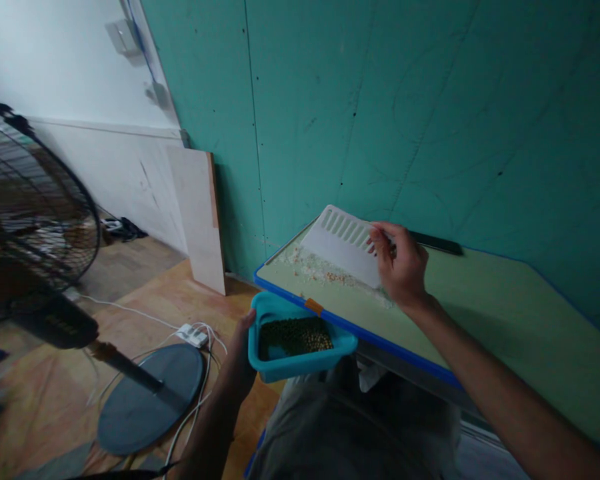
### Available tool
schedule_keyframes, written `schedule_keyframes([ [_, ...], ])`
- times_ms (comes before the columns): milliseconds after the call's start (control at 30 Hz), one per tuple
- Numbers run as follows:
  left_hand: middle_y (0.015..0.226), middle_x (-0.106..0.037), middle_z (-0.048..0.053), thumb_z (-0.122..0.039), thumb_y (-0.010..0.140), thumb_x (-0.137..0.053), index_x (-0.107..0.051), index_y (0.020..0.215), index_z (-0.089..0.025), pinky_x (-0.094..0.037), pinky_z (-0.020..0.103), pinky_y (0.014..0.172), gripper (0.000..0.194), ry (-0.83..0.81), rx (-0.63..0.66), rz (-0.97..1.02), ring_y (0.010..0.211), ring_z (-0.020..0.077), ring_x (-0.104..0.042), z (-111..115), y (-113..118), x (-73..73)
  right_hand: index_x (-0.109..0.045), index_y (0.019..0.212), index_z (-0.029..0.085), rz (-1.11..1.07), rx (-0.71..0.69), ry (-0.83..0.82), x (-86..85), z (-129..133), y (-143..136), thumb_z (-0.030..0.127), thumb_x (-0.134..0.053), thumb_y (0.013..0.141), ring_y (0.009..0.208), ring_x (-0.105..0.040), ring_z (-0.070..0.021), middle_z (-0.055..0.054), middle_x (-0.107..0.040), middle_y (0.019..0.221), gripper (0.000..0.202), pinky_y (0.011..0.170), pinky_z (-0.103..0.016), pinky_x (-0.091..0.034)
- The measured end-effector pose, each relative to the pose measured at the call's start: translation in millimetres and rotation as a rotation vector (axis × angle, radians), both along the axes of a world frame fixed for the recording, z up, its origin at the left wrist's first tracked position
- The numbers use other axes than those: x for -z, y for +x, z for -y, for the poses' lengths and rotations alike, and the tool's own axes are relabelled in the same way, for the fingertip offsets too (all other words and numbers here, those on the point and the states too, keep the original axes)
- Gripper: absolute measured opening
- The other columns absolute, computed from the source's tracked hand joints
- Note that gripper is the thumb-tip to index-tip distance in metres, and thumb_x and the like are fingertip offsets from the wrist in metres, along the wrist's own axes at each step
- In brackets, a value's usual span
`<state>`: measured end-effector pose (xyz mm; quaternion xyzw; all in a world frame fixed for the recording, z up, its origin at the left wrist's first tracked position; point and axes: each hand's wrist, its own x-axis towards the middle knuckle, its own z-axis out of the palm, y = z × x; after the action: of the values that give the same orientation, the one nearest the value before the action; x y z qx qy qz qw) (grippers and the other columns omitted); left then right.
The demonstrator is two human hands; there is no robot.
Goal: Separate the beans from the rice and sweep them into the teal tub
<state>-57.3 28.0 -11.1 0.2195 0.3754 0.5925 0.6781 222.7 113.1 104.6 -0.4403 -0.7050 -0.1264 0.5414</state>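
Note:
My left hand (241, 350) grips the left end of a turquoise plastic tub (303, 368), holding it just under the table's front edge. Inside the tub lie small dark green beans (293, 331) and some yellowish ones (317, 341). A white plastic sheet with a row of slots (337, 248) is in my right hand (403, 263), fingers closed around its right end. The sheet leans low over the tabletop. Along its lower edge, pale rice-like grains and orange-tan bits (330, 275) are scattered on the light green table (500, 327).
A dark flat object (437, 243) lies at the table's back, by the green wall (320, 100). To the left stands a fan (55, 320) on a round base (153, 400); a white power strip (193, 335) and cables run across the floor. A pale board (197, 220) leans upright.

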Motion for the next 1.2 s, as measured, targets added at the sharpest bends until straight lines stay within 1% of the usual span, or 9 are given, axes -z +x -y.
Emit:
schedule_keyframes([
  [100,0.101,-0.084,0.01,-0.052,0.08,-0.073,-0.079,0.107,-0.014,-0.057,0.044,0.098,0.047,-0.001,0.009,0.01,0.111,0.0361,-0.073,1.9,2.9,-2.3,-0.066,0.119,0.025,-0.044,0.005,0.005,0.3,-0.2,-4.0,0.046,-0.046,0.103,0.073,-0.068,-0.0194,-0.007,-0.074,0.092,0.033,0.075,-0.036,-0.055],
  [167,0.101,-0.084,0.01,-0.052,0.082,-0.071,-0.078,0.108,-0.014,-0.057,0.045,0.099,0.047,-0.022,0.009,0.012,0.112,0.036,-0.073,3.3,4.8,-5.5,-0.068,0.116,0.024,-0.058,0.007,-0.015,1.3,-2.5,-6.4,0.046,-0.046,0.103,0.073,-0.069,-0.0203,-0.007,-0.074,0.089,0.034,0.076,-0.037,-0.055],
  [267,0.1,-0.084,0.01,-0.054,0.08,-0.072,-0.079,0.107,-0.014,-0.057,0.046,0.099,0.048,-0.038,0.006,0.012,0.113,0.0368,-0.072,4.0,5.9,-8.0,-0.07,0.109,0.022,-0.079,0.031,-0.062,4.5,-9.1,-6.2,0.046,-0.046,0.102,0.069,-0.069,-0.0208,-0.007,-0.074,0.083,0.035,0.072,-0.037,-0.055],
  [367,0.1,-0.084,0.009,-0.053,0.078,-0.074,-0.079,0.106,-0.015,-0.057,0.045,0.099,0.048,-0.008,0.005,0.012,0.113,0.0368,-0.072,3.1,4.7,-6.2,-0.071,0.104,0.021,-0.11,0.052,-0.097,8.9,-17.1,-0.4,0.045,-0.047,0.101,0.065,-0.068,-0.0201,-0.006,-0.074,0.079,0.035,0.067,-0.034,-0.054],
  [500,0.097,-0.084,0.009,-0.053,0.078,-0.074,-0.079,0.104,-0.015,-0.057,0.045,0.098,0.046,-0.033,0.011,0.01,0.11,0.0366,-0.074,1.9,3.0,-2.4,-0.071,0.098,0.019,-0.158,0.062,-0.128,13.9,-25.6,9.1,0.045,-0.048,0.099,0.061,-0.067,-0.0199,-0.005,-0.072,0.073,0.035,0.062,-0.033,-0.051],
  [667,0.101,-0.084,0.01,-0.053,0.08,-0.072,-0.079,0.107,-0.015,-0.056,0.044,0.1,0.047,-0.006,0.029,0.02,0.113,0.0359,-0.072,1.2,3.8,-0.4,-0.071,0.093,0.018,-0.177,0.057,-0.163,16.7,-28.3,11.4,0.044,-0.05,0.097,0.059,-0.065,-0.0191,-0.006,-0.071,0.072,0.033,0.059,-0.031,-0.049],
  [833,0.103,-0.083,0.01,-0.053,0.081,-0.072,-0.079,0.106,-0.016,-0.056,0.045,0.101,0.046,-0.012,0.037,0.025,0.114,0.0362,-0.072,1.3,4.7,-0.1,-0.07,0.098,0.018,-0.174,-0.003,-0.193,17.6,-26.6,6.6,0.043,-0.05,0.098,0.059,-0.066,-0.0184,-0.005,-0.072,0.075,0.032,0.059,-0.031,-0.049],
  [1033,0.101,-0.084,0.01,-0.053,0.082,-0.072,-0.079,0.106,-0.015,-0.054,0.044,0.102,0.046,-0.005,0.016,0.014,0.115,0.0356,-0.071,2.1,5.6,-3.3,-0.071,0.099,0.018,-0.171,-0.064,-0.213,14.2,-21.2,-1.5,0.042,-0.052,0.098,0.059,-0.066,-0.0176,-0.005,-0.072,0.075,0.03,0.058,-0.03,-0.051],
  [1200,0.099,-0.084,0.009,-0.054,0.078,-0.076,-0.079,0.104,-0.015,-0.054,0.043,0.102,0.047,0.009,0.037,0.035,0.114,0.0355,-0.072,0.5,3.2,-0.5,-0.072,0.101,0.017,-0.21,-0.112,-0.174,12.9,-20.1,-4.0,0.041,-0.054,0.098,0.059,-0.065,-0.0163,-0.004,-0.071,0.075,0.03,0.057,-0.029,-0.05],
])
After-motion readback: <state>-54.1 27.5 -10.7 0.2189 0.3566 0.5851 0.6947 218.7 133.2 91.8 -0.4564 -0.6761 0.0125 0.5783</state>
